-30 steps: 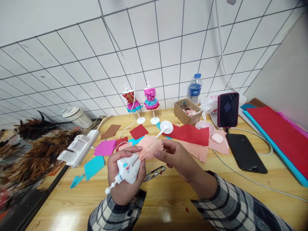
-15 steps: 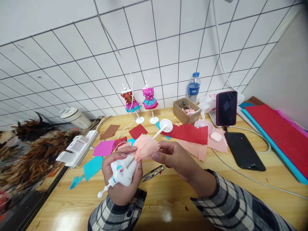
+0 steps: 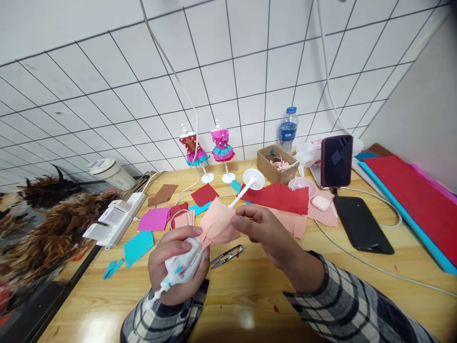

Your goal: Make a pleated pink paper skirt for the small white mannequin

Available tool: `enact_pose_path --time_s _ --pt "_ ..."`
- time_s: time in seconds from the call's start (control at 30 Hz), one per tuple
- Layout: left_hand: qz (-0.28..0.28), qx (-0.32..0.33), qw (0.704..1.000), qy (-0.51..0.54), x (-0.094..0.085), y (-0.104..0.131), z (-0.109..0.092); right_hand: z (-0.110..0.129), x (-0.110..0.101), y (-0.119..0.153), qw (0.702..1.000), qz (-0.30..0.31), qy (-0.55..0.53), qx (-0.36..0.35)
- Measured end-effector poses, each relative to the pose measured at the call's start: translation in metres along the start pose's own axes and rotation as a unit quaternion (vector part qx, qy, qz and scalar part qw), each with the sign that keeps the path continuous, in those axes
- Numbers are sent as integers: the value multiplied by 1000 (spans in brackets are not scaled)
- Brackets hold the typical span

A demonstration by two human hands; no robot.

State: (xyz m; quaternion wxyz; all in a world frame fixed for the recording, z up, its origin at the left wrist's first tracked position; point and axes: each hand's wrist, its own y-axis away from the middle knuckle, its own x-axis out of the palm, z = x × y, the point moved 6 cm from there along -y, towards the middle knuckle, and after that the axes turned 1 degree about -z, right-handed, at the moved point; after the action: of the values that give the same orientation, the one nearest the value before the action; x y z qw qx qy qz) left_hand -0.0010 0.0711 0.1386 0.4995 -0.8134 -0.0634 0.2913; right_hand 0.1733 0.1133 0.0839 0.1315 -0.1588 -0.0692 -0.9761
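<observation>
My left hand (image 3: 160, 262) is wrapped round a small white toy dress form (image 3: 183, 267), which lies tilted with its knobbed neck toward me. Around its waist fans a peach crepe paper skirt (image 3: 217, 223). The form's thin stem sticks out past the paper and ends in a round white base (image 3: 254, 180), pointing away from me. My right hand (image 3: 274, 236) has thumb and forefinger closed at the skirt's right edge. Beneath the skirt, a pair of thread snips (image 3: 227, 257) lies on the table.
Two dressed forms (image 3: 194, 148) stand by the tiled wall. Behind the work are a cardboard box (image 3: 276, 164), a water bottle (image 3: 287, 128) and red crepe paper (image 3: 278, 197). Phones (image 3: 364, 224) and cables lie right; a power strip (image 3: 121, 221) and feathers (image 3: 53, 224) are left.
The dress form has turned in my left hand, and its base has swung up and to the right. The paper skirt now shows a smoother, broader side. My right hand has shifted slightly right.
</observation>
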Motion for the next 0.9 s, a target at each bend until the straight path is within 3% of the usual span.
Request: enact_pose_path --time_s 0.3,0.37,0.47,0.53,0.57,0.7,0.77,0.9 --pt "16 19 1000 1 -6 10 6 -5 -1 -4 998 34 2 43" --pt "3 2 1000 2 -12 8 6 4 -9 -3 999 8 44 -6" --pt "-21 -20 1000 9 -23 5 8 34 -23 7 969 -80 161 -170" --pt "18 24 999 9 -24 5 5 49 -23 15 930 -107 247 -252" --pt "59 64 996 8 -22 6 2 51 -21 16 920 -102 276 -260" --pt "209 210 955 -15 -7 17 -17 30 -17 4 961 -16 249 -118" --pt "226 240 943 -43 -2 16 -27 17 -15 0 978 19 201 -54" --pt "234 276 929 -74 3 6 -46 5 -11 -4 988 49 145 -3"
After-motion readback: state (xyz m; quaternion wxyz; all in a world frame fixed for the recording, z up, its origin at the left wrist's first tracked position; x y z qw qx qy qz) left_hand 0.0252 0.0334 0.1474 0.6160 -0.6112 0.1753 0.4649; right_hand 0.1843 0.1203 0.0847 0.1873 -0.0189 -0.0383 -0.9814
